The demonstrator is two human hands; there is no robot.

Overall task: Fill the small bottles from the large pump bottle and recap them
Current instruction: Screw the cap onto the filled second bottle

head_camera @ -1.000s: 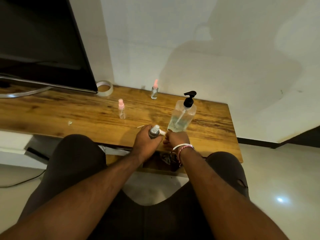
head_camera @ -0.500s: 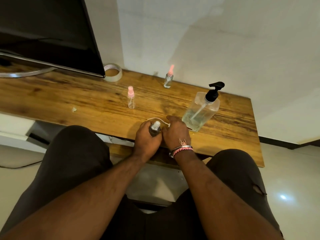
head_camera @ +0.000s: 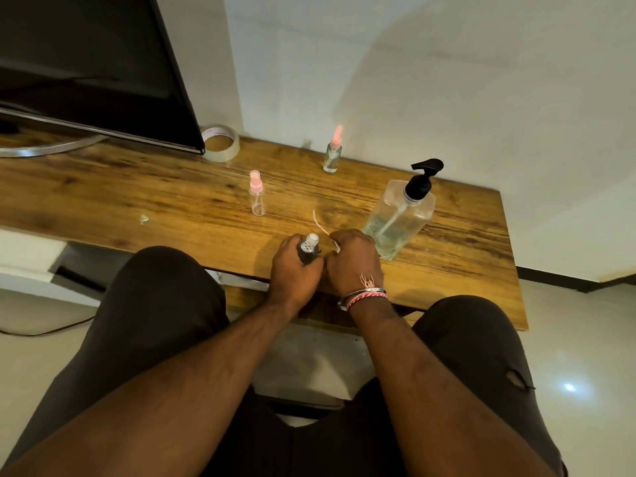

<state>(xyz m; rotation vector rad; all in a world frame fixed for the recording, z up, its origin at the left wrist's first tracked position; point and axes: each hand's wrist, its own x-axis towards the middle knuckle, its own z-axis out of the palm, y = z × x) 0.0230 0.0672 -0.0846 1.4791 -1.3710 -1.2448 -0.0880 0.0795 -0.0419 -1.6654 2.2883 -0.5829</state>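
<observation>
I am gripping the open bottle [head_camera: 308, 247] in my left hand [head_camera: 294, 270] at the table [head_camera: 137, 197] edge, my right hand [head_camera: 354, 261] pinching its cap's tube [head_camera: 320, 223]. It looks light and slick; hold the body.

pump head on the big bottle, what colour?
Black pump head, on the clear large pump bottle. The head view shows it, the only view.

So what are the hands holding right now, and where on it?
The left hand grips a small clear uncapped bottle around its body. The right hand pinches the top of a thin white dip tube; its cap is hidden.
</observation>
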